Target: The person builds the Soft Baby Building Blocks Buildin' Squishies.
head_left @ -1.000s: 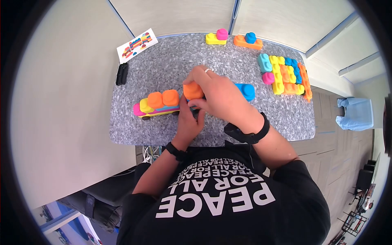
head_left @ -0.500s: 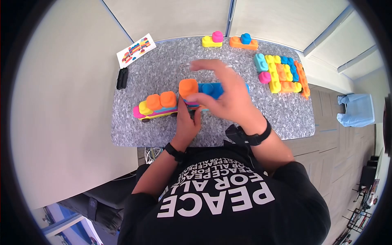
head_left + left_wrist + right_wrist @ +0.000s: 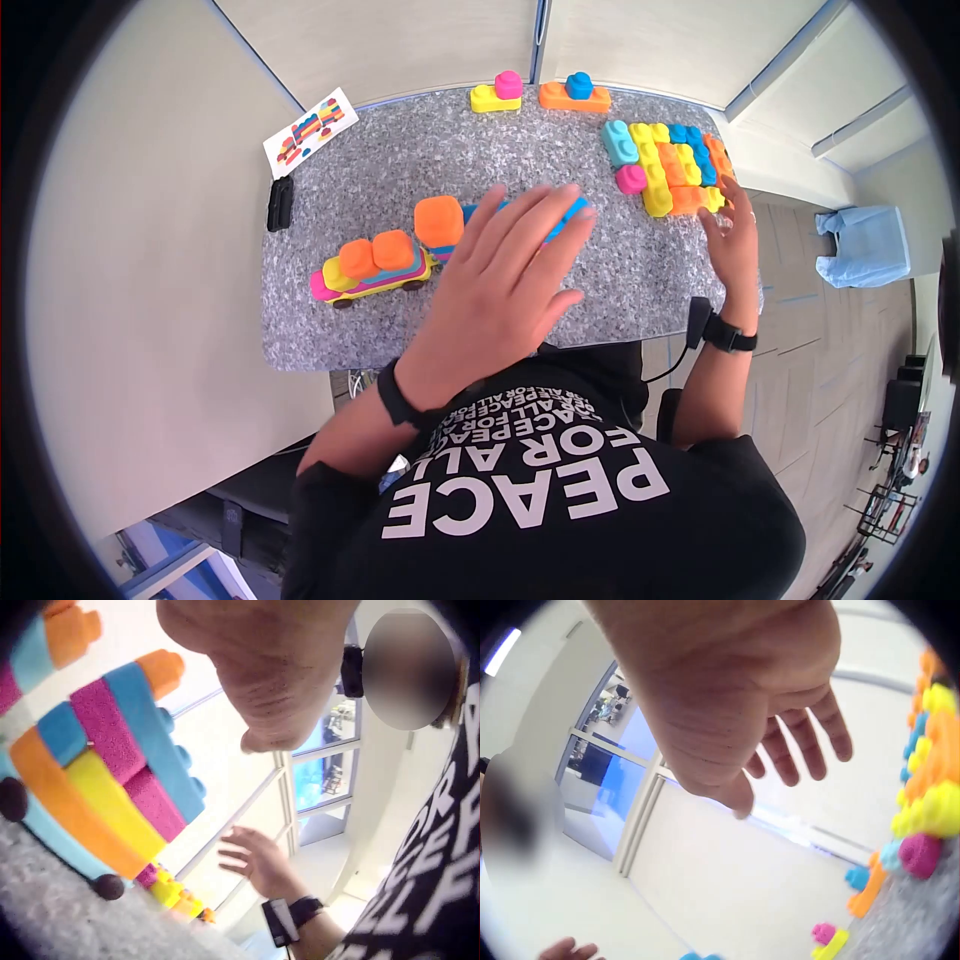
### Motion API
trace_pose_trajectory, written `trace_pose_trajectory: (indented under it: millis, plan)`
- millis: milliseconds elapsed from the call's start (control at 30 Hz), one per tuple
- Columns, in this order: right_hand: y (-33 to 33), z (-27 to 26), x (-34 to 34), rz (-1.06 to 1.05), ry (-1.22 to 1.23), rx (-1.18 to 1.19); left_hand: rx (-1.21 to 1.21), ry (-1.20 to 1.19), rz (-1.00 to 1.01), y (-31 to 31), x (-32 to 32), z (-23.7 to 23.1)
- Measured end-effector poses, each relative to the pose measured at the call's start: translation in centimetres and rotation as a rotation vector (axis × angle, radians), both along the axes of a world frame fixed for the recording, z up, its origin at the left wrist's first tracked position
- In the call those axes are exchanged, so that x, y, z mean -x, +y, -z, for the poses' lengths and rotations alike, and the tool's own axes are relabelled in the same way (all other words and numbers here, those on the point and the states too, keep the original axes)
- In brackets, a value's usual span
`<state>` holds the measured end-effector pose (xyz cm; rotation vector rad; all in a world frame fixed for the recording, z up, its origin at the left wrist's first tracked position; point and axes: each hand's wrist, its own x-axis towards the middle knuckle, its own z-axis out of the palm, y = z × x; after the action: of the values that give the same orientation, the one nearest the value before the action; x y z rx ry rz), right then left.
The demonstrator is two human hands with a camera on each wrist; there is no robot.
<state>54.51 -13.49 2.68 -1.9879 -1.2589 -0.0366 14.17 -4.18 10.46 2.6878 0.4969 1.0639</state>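
Note:
In the head view my left hand [image 3: 505, 290] spreads its fingers over the blue-topped block car, covering most of it. The left wrist view shows that car's layers: a long blue block [image 3: 154, 739], magenta blocks, a yellow block [image 3: 112, 799], an orange block and a wheeled light-blue base. An orange block [image 3: 438, 220] tops its left end. Left of it stands a yellow wheeled car [image 3: 380, 286] with two orange blocks on top. My right hand [image 3: 735, 240], fingers loosely bent and holding nothing, hovers by the near right corner of the flat block group [image 3: 655, 175].
At the table's back edge lie a yellow block [image 3: 495, 98] with a magenta one on it and an orange block [image 3: 573, 97] with a blue one. A picture card [image 3: 310, 132] and a black object [image 3: 281, 204] are at the left edge.
My right hand has left the blue-topped car and moved right to the block group. My left hand has let go of the car's left end and moved right, over it.

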Motion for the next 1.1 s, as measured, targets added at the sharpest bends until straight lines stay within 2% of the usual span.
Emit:
trace_pose_trajectory:
  millis: [67, 167, 200, 267, 300, 400, 500, 600, 700, 800, 1000, 1100]
  plan:
    - [-0.5, 2.5, -5.2, 0.068, -0.076, 0.096, 0.024, 0.074, 0.005, 0.9, -2.4, -1.3]
    - [0.0, 3.7, -10.4, 0.164, -0.098, 0.195, -0.06, 0.153, -0.121, 3.4, -4.8, 0.3]
    - [0.2, 4.1, -11.8, 0.194, -0.086, 0.223, -0.005, 0.292, -0.141, 4.0, -5.1, 0.6]
    - [0.5, 6.7, -16.2, 0.077, -0.196, 0.214, 0.106, 0.573, -0.178, 5.1, -4.7, 1.0]
    - [0.5, 7.5, -17.4, 0.019, -0.248, 0.211, 0.129, 0.551, -0.165, 5.3, -4.3, 1.1]
    - [0.6, 7.9, -17.9, -0.02, -0.16, 0.247, 0.2, 0.511, -0.145, 6.2, -2.7, 1.5]
    - [1.4, 6.4, -16.3, 0.159, -0.08, 0.327, 0.264, 0.51, -0.171, 7.3, -0.5, 0.9]
    - [2.0, 8.2, -18.2, 0.222, -0.167, 0.302, 0.296, 0.513, -0.19, 8.4, 2.0, 0.5]
    - [2.1, 9.1, -19.5, 0.208, -0.112, 0.252, 0.256, 0.52, -0.2, 9.8, 4.4, 0.4]
    - [2.5, 9.4, -21.0, 0.196, -0.035, 0.305, 0.265, 0.558, -0.239, 10.6, 5.7, 0.2]
    - [3.9, 10.1, -21.9, 0.291, -0.168, 0.369, 0.257, 0.552, -0.264, 10.2, 5.8, 0.6]
    - [4.3, 9.8, -22.6, 0.471, -0.212, 0.372, 0.231, 0.532, -0.246, 10.0, 5.5, 0.9]
